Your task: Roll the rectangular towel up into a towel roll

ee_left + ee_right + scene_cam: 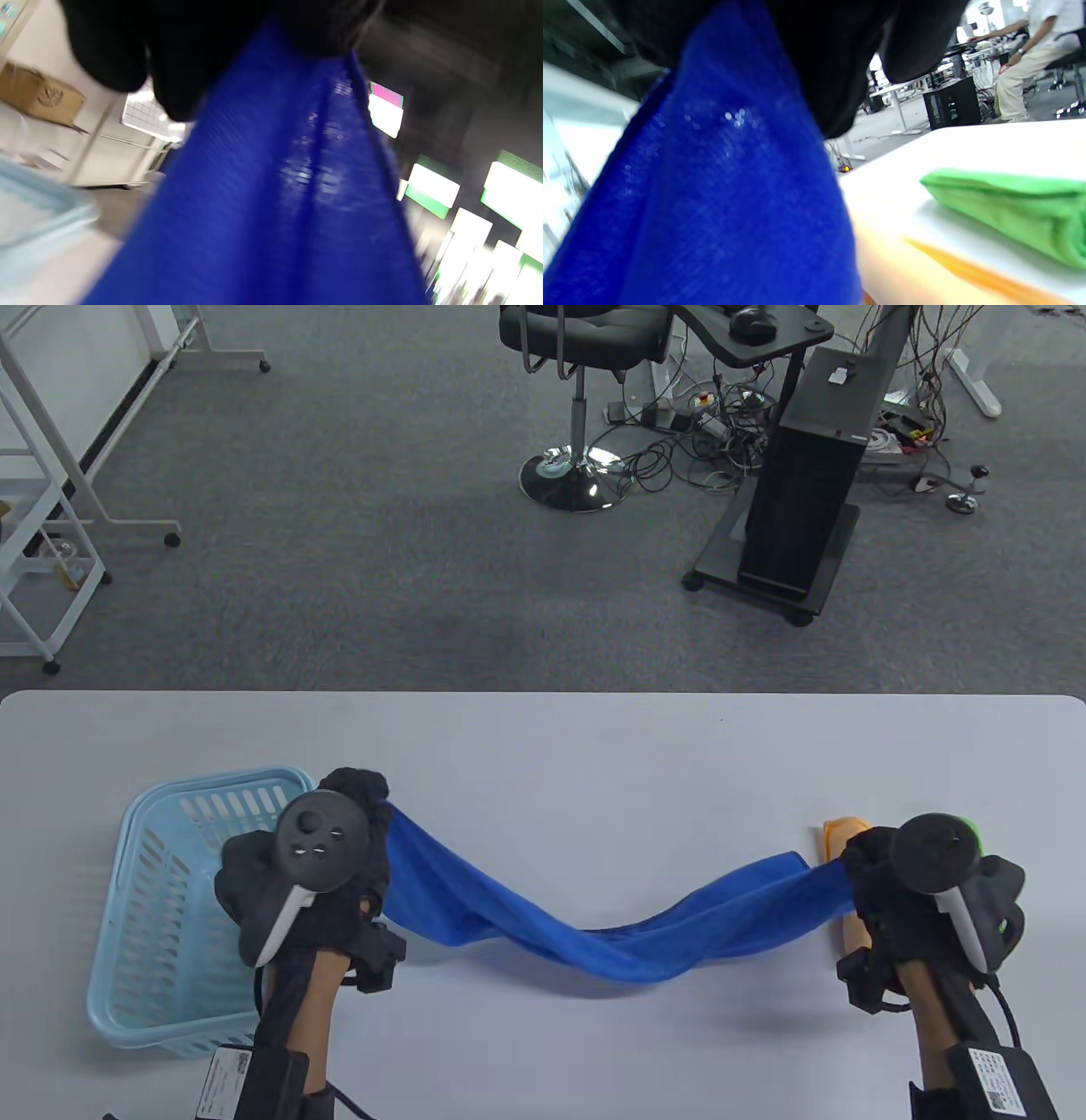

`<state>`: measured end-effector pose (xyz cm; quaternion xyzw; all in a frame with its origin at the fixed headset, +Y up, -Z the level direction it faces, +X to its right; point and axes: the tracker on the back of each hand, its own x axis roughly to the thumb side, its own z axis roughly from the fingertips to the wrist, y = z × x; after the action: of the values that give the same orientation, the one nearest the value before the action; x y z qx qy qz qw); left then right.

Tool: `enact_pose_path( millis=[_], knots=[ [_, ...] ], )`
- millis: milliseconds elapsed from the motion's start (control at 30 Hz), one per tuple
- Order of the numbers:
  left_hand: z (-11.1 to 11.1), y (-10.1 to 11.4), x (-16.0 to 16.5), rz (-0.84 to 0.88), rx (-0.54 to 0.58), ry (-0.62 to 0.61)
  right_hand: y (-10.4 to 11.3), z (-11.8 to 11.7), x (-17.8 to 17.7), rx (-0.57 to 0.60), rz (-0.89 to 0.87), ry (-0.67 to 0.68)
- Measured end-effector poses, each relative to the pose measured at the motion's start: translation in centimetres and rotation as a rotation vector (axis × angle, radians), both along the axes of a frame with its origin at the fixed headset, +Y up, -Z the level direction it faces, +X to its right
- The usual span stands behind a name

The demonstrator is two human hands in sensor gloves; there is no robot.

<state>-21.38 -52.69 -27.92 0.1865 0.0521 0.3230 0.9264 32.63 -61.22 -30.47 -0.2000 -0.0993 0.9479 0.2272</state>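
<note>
One white desk (594,746), wide, rounded at the far corners. One pale blue slotted basket (153,899) at the left end. One blue towel (594,933) strung between the two hands above the desk, bunched lengthwise into a loose band, sagging in the middle with its lowest fold touching or just over the surface; soft, fine-napped fabric, deep folds along its length. One orange towel (844,831) lying just behind the right hand, partly hidden. One green folded towel (1009,212) near it on the desk. Left hand (339,848), fingers (178,72) curled round the towel's left end. Right hand (899,882), fingers (840,63) closed over the right end.
</note>
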Motion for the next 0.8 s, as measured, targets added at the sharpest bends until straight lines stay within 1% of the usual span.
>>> enact_pose_path(
  millis=[33,67,100,133,167,200,233,267,300,333,367,400,433,467,533,600,633,700,733,767,800],
  knots=[
    [0.4,0.9,-0.6,0.155,0.057,-0.019,0.8,0.5,0.3,0.02,-0.014,-0.008],
    [0.6,1.4,-1.1,0.267,0.095,-0.021,1.3,0.9,0.5,0.03,0.003,-0.02],
    [0.7,1.7,-1.3,0.32,0.125,-0.021,1.6,1.2,0.6,0.044,0.032,-0.034],
    [0.9,2.0,-1.6,0.347,0.161,-0.008,1.8,1.5,0.8,0.063,0.099,-0.057],
    [1.1,2.5,-1.9,0.304,0.171,0.018,1.8,1.8,1.1,0.061,0.172,-0.077],
    [1.1,2.8,-2.0,0.244,0.159,0.033,1.8,1.9,1.3,0.056,0.209,-0.088],
    [1.3,3.2,-2.3,0.108,0.111,0.073,1.5,2.1,1.7,0.04,0.258,-0.106],
    [1.4,3.4,-2.7,-0.018,0.107,0.135,1.2,2.2,2.2,0.026,0.298,-0.124],
    [1.4,3.5,-3.2,-0.081,0.103,0.172,1.0,2.3,2.6,0.002,0.314,-0.139],
    [1.5,3.4,-4.2,-0.122,0.091,0.224,0.6,2.6,3.2,-0.018,0.347,-0.173],
    [1.7,3.2,-5.6,-0.122,0.057,0.28,0.2,2.8,4.2,-0.039,0.388,-0.206],
    [1.8,3.0,-6.5,-0.127,0.055,0.325,0.0,3.1,4.9,-0.055,0.425,-0.233],
    [1.8,2.8,-8.0,-0.177,0.016,0.37,-0.2,3.5,6.0,-0.059,0.472,-0.243],
    [1.8,2.5,-8.6,-0.219,-0.024,0.391,-0.2,3.6,6.4,-0.065,0.46,-0.232],
    [1.5,1.7,-9.0,-0.307,-0.043,0.418,0.1,3.6,6.4,-0.023,0.385,-0.224],
    [1.1,1.0,-8.5,-0.359,-0.097,0.422,0.6,3.3,5.9,-0.067,0.373,-0.227],
    [1.0,0.8,-8.3,-0.35,-0.121,0.412,0.7,3.2,5.7,-0.068,0.358,-0.219],
    [0.7,0.2,-7.6,-0.294,-0.158,0.351,0.8,3.0,5.2,-0.046,0.279,-0.184],
    [0.6,0.1,-7.4,-0.268,-0.155,0.333,0.8,2.8,5.1,-0.054,0.251,-0.174],
    [0.3,-0.2,-6.9,-0.22,-0.143,0.275,0.7,2.6,4.7,-0.089,0.192,-0.143],
    [-0.1,-0.4,-6.2,-0.163,-0.158,0.218,0.5,2.2,4.2,-0.13,0.111,-0.095]
  ],
)
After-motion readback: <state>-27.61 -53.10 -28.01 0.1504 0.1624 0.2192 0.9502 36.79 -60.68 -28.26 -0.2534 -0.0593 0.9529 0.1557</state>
